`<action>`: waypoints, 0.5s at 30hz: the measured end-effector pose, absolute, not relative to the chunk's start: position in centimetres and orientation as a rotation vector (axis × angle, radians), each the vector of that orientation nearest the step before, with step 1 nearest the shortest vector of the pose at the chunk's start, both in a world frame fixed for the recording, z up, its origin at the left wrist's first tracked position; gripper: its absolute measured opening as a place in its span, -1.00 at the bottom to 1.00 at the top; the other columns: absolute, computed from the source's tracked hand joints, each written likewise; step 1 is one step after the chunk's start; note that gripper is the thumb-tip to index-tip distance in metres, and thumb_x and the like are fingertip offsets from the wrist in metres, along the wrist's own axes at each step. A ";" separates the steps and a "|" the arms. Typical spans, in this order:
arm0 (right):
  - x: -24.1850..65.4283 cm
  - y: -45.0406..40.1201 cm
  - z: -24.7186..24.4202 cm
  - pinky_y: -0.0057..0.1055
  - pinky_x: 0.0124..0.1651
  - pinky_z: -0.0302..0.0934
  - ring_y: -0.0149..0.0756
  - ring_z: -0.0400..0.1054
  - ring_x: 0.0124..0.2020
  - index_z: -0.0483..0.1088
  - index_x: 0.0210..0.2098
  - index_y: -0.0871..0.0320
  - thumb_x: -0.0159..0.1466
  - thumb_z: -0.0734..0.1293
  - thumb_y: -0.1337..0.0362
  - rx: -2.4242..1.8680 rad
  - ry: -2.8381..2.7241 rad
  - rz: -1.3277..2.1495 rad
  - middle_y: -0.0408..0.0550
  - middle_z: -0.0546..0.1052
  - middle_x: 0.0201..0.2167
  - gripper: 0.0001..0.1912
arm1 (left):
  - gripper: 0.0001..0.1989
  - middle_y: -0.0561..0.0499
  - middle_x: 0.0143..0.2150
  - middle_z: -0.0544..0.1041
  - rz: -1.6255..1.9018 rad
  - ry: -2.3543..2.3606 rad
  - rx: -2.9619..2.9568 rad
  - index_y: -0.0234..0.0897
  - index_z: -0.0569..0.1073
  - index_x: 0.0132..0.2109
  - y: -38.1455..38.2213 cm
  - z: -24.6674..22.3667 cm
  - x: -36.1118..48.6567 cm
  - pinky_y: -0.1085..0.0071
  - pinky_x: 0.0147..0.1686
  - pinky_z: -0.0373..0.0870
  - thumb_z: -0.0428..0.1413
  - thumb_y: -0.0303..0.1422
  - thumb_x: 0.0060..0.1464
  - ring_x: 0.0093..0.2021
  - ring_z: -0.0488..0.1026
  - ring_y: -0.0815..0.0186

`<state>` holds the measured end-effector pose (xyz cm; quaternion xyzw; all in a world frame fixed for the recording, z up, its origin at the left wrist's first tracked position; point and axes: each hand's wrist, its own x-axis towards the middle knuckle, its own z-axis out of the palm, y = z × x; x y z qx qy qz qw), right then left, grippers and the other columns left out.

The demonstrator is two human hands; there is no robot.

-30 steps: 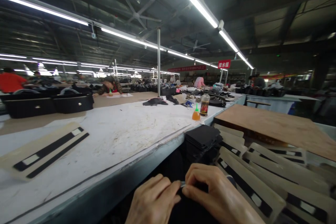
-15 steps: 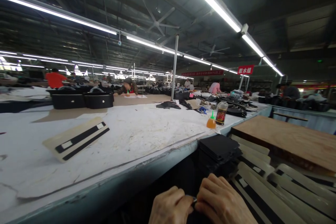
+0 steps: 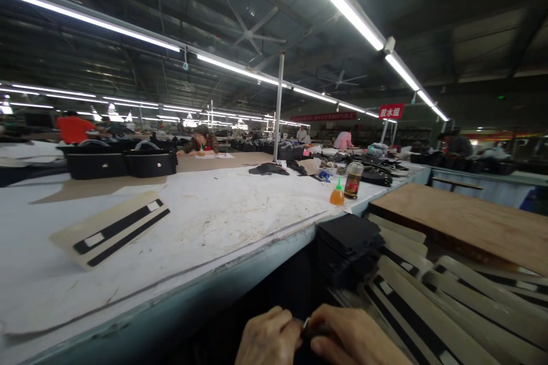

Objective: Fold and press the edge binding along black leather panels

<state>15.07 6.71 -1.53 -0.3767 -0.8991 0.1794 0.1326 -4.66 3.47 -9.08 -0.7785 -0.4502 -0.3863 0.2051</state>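
Observation:
Low in the view, in front of the table's edge, my left hand (image 3: 269,335) and my right hand (image 3: 349,332) are close together with fingers curled. Between their fingertips shows a small, dark piece with a light glint; its kind is too hidden to tell. Just beyond my hands is a stack of black flat pieces (image 3: 349,236). To the right of my right hand lie several cream template boards (image 3: 417,302) with black strips. A similar cream board (image 3: 112,228) with two black strips rests on the white-covered table (image 3: 205,217).
An orange glue bottle (image 3: 337,194) with a green nozzle stands beside a labelled jar (image 3: 353,181) near the table's edge. A wooden board (image 3: 462,217) is at right. Black bags (image 3: 124,161) stand at far left. A person in orange (image 3: 75,128) and others work farther back.
The view has shifted slightly, so the scene sits farther left. My hands are a little lower in view, and the right hand's fingers have changed position around the small piece.

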 end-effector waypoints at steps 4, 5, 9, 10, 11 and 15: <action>16.1 6.8 -0.5 -0.44 -0.14 0.29 -0.25 0.51 -0.20 0.51 -0.19 0.11 0.14 0.43 0.46 -1.243 -2.504 0.842 -0.13 0.66 -0.22 -0.75 | -0.71 0.12 -0.47 0.51 -1.033 -1.309 -2.300 -0.20 0.56 -0.30 2.8 -8.4 -6.3 0.47 -0.51 0.38 0.03 -0.65 0.10 -0.48 0.52 0.37; 16.4 6.9 -0.6 -0.45 -0.16 0.27 -0.28 0.49 -0.21 0.49 -0.18 0.11 0.12 0.44 0.47 -1.233 -2.463 0.885 -0.15 0.64 -0.23 -0.73 | -0.71 0.12 -0.45 0.52 -1.028 -1.325 -2.323 -0.19 0.56 -0.27 2.6 -8.2 -6.7 0.49 -0.49 0.40 0.03 -0.63 0.15 -0.47 0.52 0.37; 16.8 7.6 -1.4 -0.49 -0.09 0.25 -0.33 0.48 -0.17 0.52 -0.13 0.10 0.14 0.44 0.49 -1.141 -2.416 0.914 -0.19 0.63 -0.21 -0.69 | -0.72 0.10 -0.42 0.53 -1.011 -1.376 -2.363 -0.20 0.58 -0.21 2.2 -7.7 -7.7 0.50 -0.45 0.44 0.01 -0.58 0.25 -0.44 0.55 0.36; 16.7 7.7 -1.7 -0.49 -0.08 0.24 -0.33 0.49 -0.16 0.55 -0.16 0.09 0.15 0.45 0.48 -1.123 -2.448 0.882 -0.18 0.63 -0.21 -0.72 | -0.72 0.10 -0.42 0.54 -1.004 -1.378 -2.369 -0.20 0.58 -0.20 2.2 -7.8 -7.8 0.49 -0.44 0.44 0.01 -0.58 0.25 -0.43 0.55 0.35; 16.6 7.8 -2.0 -0.49 -0.08 0.24 -0.34 0.49 -0.17 0.57 -0.21 0.09 0.16 0.47 0.47 -1.116 -2.485 0.835 -0.18 0.63 -0.21 -0.77 | -0.72 0.10 -0.41 0.54 -0.996 -1.377 -2.374 -0.20 0.58 -0.19 2.2 -7.9 -7.8 0.49 -0.44 0.44 0.00 -0.57 0.26 -0.43 0.55 0.34; 16.1 7.9 -3.0 -0.50 -0.18 0.26 -0.35 0.52 -0.26 0.59 -0.38 0.09 0.20 0.51 0.42 -1.114 -2.602 0.596 -0.19 0.62 -0.27 -0.90 | -0.70 0.10 -0.41 0.55 -0.947 -1.350 -2.401 -0.18 0.56 -0.23 2.3 -8.3 -7.4 0.50 -0.44 0.44 -0.02 -0.58 0.26 -0.43 0.56 0.35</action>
